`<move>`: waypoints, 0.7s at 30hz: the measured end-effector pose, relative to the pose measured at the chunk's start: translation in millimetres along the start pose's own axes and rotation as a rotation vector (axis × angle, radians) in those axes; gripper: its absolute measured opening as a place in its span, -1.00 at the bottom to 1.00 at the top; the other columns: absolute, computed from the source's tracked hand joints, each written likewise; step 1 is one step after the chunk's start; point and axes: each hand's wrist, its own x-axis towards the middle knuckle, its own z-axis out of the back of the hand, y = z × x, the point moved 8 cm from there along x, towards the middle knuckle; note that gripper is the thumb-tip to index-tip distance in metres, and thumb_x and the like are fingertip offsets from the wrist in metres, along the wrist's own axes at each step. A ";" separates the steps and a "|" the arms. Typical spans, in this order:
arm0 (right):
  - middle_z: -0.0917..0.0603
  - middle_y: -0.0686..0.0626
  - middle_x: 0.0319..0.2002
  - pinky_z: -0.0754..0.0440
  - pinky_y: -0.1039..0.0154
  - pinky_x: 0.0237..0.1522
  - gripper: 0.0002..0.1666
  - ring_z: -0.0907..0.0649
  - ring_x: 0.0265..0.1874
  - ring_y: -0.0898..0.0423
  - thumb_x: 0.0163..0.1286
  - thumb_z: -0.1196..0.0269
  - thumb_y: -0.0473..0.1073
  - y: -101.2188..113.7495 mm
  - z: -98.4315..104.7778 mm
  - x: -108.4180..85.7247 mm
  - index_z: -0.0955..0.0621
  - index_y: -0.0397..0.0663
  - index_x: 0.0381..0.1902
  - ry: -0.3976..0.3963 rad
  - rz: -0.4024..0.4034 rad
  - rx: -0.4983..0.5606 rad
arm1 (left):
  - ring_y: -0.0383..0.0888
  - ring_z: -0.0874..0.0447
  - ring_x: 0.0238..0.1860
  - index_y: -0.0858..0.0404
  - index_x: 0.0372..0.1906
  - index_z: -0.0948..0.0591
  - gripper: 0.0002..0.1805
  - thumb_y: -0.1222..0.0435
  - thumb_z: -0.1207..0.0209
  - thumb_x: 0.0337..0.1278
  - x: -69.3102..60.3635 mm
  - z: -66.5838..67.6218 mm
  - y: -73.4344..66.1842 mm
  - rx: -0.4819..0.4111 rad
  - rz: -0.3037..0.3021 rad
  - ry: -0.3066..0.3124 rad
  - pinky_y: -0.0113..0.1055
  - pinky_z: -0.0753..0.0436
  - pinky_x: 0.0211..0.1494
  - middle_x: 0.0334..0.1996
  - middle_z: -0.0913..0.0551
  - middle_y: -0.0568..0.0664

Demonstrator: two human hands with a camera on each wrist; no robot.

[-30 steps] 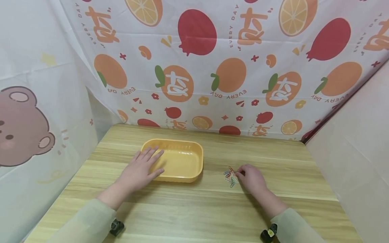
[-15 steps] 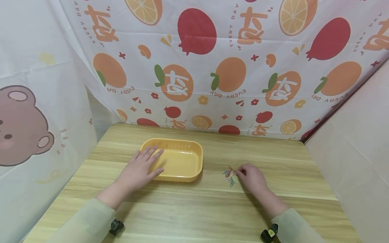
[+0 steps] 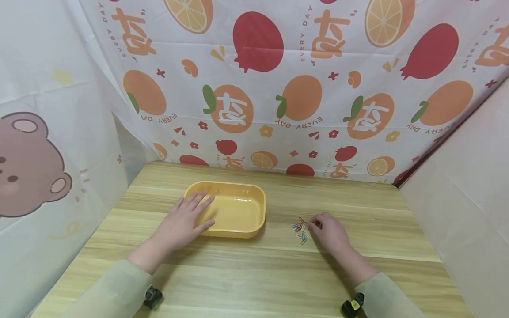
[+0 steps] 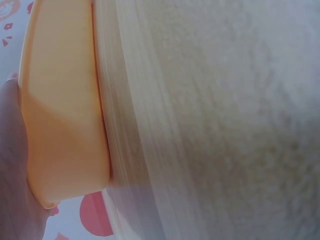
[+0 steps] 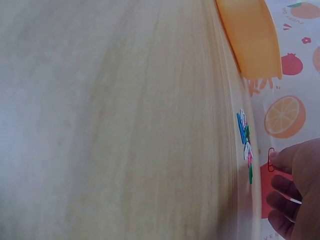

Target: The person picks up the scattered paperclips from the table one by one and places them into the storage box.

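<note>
My left hand (image 3: 179,223) rests on the near left rim of a yellow plastic tray (image 3: 234,226), its fingers spread and fairly straight. Seen from the left wrist, the tray's side (image 4: 65,115) stands against that hand. To the right of the tray lies a small pile of coloured paper clips (image 3: 301,231). Right beside this pile, my right hand (image 3: 329,232) pinches a red paper clip (image 5: 270,160) between thumb and index finger. The clip shows upright at the fingertips in the right wrist view, apart from the pile (image 5: 246,140).
All of this is on a wood-grain table (image 3: 254,274). Behind it hangs a white cloth with fruit prints (image 3: 294,132); pale cloths close off the left and right sides. A small black device (image 3: 152,297) is worn at each wrist.
The right hand has risen very slightly beside the pile, with the red paper clip in its fingertips. The left hand and the tray stay where they were.
</note>
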 end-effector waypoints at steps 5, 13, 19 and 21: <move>-0.61 0.13 -0.36 -0.58 0.20 -0.31 -0.94 -0.56 -0.38 0.19 0.34 -0.34 -0.11 5.4 2.1 1.2 -0.72 0.07 -0.30 0.002 0.009 0.006 | 0.16 0.07 0.55 -0.01 0.58 -0.12 -0.14 -0.36 0.17 0.33 0.0 -0.7 0.4 0.004 0.003 0.007 0.24 0.07 0.51 0.56 -0.07 0.06; -0.64 0.13 -0.30 -0.62 0.17 -0.26 -0.94 -0.60 -0.32 0.18 0.36 -0.33 -0.11 17.3 2.3 6.7 -0.72 0.08 -0.28 0.009 0.018 0.045 | 0.18 0.04 0.54 0.01 0.57 -0.14 -0.15 -0.34 0.15 0.34 0.2 0.5 0.1 0.010 -0.002 0.003 0.26 0.04 0.49 0.56 -0.09 0.07; -0.62 0.16 -0.35 -0.61 0.20 -0.29 -0.91 -0.58 -0.35 0.21 0.35 -0.35 -0.08 30.6 4.8 9.1 -0.72 0.06 -0.30 -0.013 0.052 0.063 | 0.17 0.05 0.54 -0.01 0.58 -0.13 -0.14 -0.35 0.16 0.33 0.2 0.4 0.1 0.006 -0.001 0.010 0.25 0.06 0.50 0.56 -0.07 0.07; -0.62 0.16 -0.35 -0.62 0.20 -0.29 -0.91 -0.58 -0.35 0.21 0.35 -0.36 -0.09 35.0 5.9 9.3 -0.72 0.06 -0.30 -0.021 0.067 0.072 | 0.17 0.05 0.54 -0.01 0.58 -0.12 -0.14 -0.36 0.17 0.33 -0.1 0.4 -0.2 0.000 -0.001 0.010 0.25 0.08 0.51 0.56 -0.07 0.07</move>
